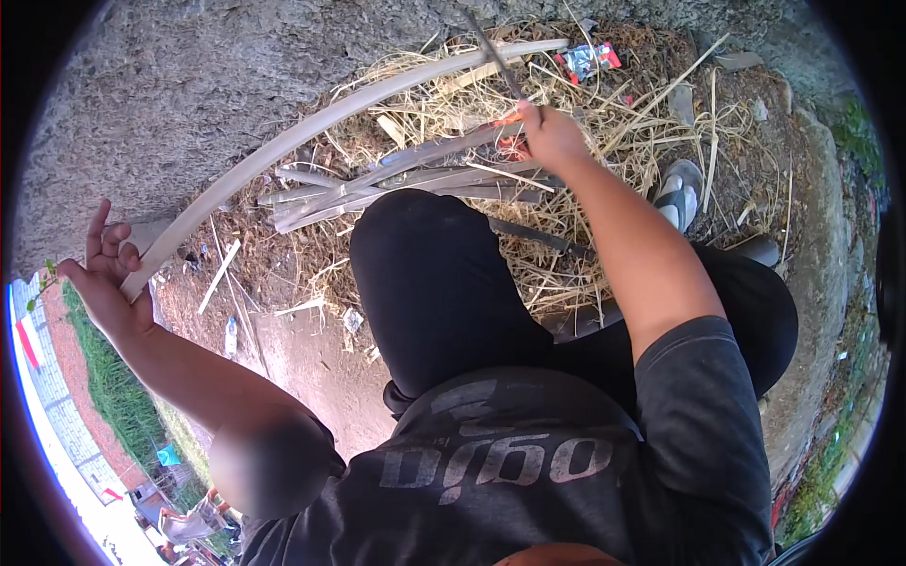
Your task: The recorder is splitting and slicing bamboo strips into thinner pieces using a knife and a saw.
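A long pale strip (311, 129), which looks like split bamboo, bows from the left side up to the far middle. Its near end lies in my left hand (115, 274), held at the base of the thumb with some fingers lifted. My right hand (555, 141) is closed round the handle of a long dark-bladed knife (493, 55). The blade points up and away and crosses the strip near its far end; whether they touch I cannot tell. Below the strip, several grey-brown slats (396, 179) lie in a loose pile, with something orange (512, 147) by my right hand.
Pale shavings (651, 141) cover the ground round my knees. A rough grey wall or slab (208, 104) runs along the far side. A red and silver wrapper (590, 61), a plastic bottle (231, 337) and a sandalled foot (679, 193) are nearby. People (193, 519) appear at lower left.
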{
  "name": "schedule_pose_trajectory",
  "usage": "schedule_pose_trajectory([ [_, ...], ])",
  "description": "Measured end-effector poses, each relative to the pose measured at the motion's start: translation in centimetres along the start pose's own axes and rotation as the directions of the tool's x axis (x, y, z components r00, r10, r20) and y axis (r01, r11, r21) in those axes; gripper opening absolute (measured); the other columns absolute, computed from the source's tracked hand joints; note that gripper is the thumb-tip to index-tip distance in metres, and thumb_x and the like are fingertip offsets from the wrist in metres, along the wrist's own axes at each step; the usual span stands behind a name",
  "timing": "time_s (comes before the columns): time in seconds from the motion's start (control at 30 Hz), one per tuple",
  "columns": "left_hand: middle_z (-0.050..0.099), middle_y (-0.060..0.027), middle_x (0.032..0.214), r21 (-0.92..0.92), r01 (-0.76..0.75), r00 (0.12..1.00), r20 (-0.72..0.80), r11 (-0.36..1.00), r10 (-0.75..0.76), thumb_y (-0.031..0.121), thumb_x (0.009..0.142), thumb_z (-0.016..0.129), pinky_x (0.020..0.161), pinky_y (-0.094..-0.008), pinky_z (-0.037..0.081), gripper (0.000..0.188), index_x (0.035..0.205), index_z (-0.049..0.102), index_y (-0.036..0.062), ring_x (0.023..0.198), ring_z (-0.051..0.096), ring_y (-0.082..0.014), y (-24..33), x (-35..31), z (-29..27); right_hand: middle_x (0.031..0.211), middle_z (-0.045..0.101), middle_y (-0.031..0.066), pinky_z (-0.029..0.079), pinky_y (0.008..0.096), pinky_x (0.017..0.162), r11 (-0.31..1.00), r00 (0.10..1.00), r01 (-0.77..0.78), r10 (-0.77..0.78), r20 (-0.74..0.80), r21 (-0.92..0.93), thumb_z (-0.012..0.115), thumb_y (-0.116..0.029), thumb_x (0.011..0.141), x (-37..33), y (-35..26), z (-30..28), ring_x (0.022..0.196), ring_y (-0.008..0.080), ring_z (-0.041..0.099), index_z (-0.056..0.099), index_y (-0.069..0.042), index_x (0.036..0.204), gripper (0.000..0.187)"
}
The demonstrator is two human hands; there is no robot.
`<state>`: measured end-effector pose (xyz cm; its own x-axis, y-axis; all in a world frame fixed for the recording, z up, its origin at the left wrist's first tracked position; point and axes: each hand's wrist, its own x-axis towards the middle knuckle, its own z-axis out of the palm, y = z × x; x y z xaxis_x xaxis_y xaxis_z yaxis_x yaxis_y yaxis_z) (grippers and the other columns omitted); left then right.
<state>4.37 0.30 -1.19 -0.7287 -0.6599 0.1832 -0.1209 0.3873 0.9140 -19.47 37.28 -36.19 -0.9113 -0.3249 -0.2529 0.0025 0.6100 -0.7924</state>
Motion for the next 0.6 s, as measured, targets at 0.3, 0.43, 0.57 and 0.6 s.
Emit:
schedule_pose_trajectory([
  [0.3,0.06,-0.0058,0.086,-0.085,0.029,0.995,0.099,0.996,-0.02,0.068,0.095,0.012,0.057,-0.0162,0.045,0.089,0.141,0.04,-0.002,0.061,0.049,-0.0074,-0.4,1.1,-1.5,0.074,0.063,0.0182,0.048,0.0438,0.066,0.942,0.949,0.302,-0.312,0.044,0.148,0.04,-0.054,0.098,-3.7,-3.9,1.0,0.067,0.0347,0.062,0.062,-0.001,0.099,0.058],
  [0.43,0.06,-0.0055,0.087,-0.067,0.056,0.994,0.102,0.996,-0.049,0.068,0.095,0.013,0.059,-0.0163,0.046,0.088,0.141,0.04,-0.0016,0.062,0.051,-0.0084,-0.9,1.5,-1.8,0.081,0.065,0.0202,0.05,0.0449,0.072,0.936,0.923,0.333,-0.348,0.165,0.113,0.037,-0.055,0.098,-3.3,-2.6,2.2,0.076,0.0351,0.065,0.062,-0.002,0.103,0.059],
  [0.57,0.062,-0.0064,0.085,-0.127,0.108,0.994,-0.012,0.986,-0.111,0.069,0.094,0.013,0.052,-0.0158,0.045,0.09,0.136,0.044,-0.0041,0.058,0.052,-0.0094,-2.3,0.9,-1.5,0.086,0.068,0.0169,0.05,0.0471,0.08,0.987,0.989,-0.138,0.142,0.048,-0.08,0.034,-0.06,0.097,-1.2,1.4,-0.6,0.087,0.0355,0.066,0.062,-0.003,0.105,0.063],
  [0.6,0.062,-0.0064,0.085,-0.127,0.108,0.994,-0.008,0.986,-0.11,0.069,0.094,0.013,0.052,-0.0158,0.045,0.09,0.136,0.044,-0.0041,0.058,0.052,-0.0094,-2.5,0.7,-1.5,0.086,0.068,0.0169,0.05,0.0471,0.08,0.996,0.997,-0.076,0.077,0.019,-0.056,0.034,-0.06,0.097,-0.5,2.2,-1.7,0.087,0.0355,0.066,0.062,-0.003,0.105,0.063],
])
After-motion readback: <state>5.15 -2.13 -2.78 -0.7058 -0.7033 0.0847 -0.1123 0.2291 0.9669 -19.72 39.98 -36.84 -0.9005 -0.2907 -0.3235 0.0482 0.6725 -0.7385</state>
